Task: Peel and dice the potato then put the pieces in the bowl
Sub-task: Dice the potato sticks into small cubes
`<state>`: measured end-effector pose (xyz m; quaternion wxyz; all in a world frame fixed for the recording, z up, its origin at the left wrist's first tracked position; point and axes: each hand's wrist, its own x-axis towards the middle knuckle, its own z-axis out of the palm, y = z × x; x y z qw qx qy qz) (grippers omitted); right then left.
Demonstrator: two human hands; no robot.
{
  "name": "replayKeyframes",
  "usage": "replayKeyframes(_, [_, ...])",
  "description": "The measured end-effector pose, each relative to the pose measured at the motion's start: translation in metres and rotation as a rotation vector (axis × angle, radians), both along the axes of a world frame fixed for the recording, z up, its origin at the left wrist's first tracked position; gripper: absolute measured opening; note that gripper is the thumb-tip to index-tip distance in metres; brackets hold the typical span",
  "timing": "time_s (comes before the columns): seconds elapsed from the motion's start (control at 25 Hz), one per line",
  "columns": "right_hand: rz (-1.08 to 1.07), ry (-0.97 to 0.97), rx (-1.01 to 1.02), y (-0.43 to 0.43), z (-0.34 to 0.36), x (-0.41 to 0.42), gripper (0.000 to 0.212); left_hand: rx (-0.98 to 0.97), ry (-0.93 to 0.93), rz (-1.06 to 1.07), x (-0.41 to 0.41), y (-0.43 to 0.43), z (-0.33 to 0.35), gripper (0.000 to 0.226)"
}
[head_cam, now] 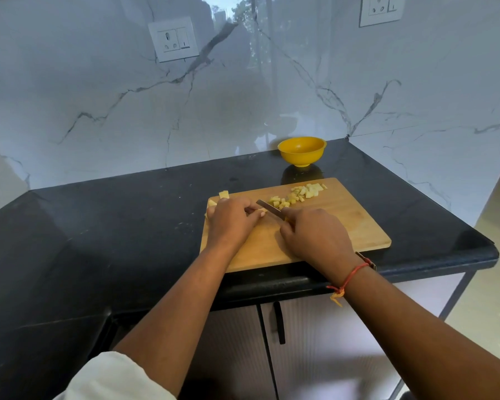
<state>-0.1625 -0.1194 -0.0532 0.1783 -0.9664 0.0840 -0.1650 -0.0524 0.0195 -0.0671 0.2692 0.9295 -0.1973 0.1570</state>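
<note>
Dicing is judged to be in hand; no skin is seen on any piece. The left hand [231,223], at 9 o'clock on the rectangular pale wooden cutting board [338,229], is curled down over a pale potato strip [262,210] and pinches it; most of the strip is hidden. The right hand [315,235], near the board's centre, is wrapped round the handle of a small steel-bladed knife [269,208], the blade laid just beside the left fingertips. Pale yellow diced cubes [300,194] are scattered at 1 o'clock on the board, and uncut chunks [223,194] sit at its 10 o'clock corner. The round yellow plastic bowl [302,151] stands at 12 o'clock beyond the board on the black stone counter [127,226], apparently unfilled. The next move is judged to call for a downward cut kept clear of the fingertips. No brand, label or legible writing is found.
</note>
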Motion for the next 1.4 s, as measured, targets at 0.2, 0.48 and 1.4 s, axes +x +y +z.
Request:
replayKeyframes(0.2, [0.02,0.046,-0.032,0.002,0.003,0.004,0.037,-0.025,0.025,0.001,0.0,0.002,-0.001,0.018])
replayKeyframes(0.48, [0.0,0.173,-0.115,0.007,0.007,0.018,0.041,-0.052,0.038,-0.03,0.002,0.003,-0.001,0.017])
replayKeyframes(1.4, [0.0,0.166,-0.112,-0.009,0.012,-0.005,0.045,-0.112,-0.014,0.029,0.003,0.003,-0.003,0.011])
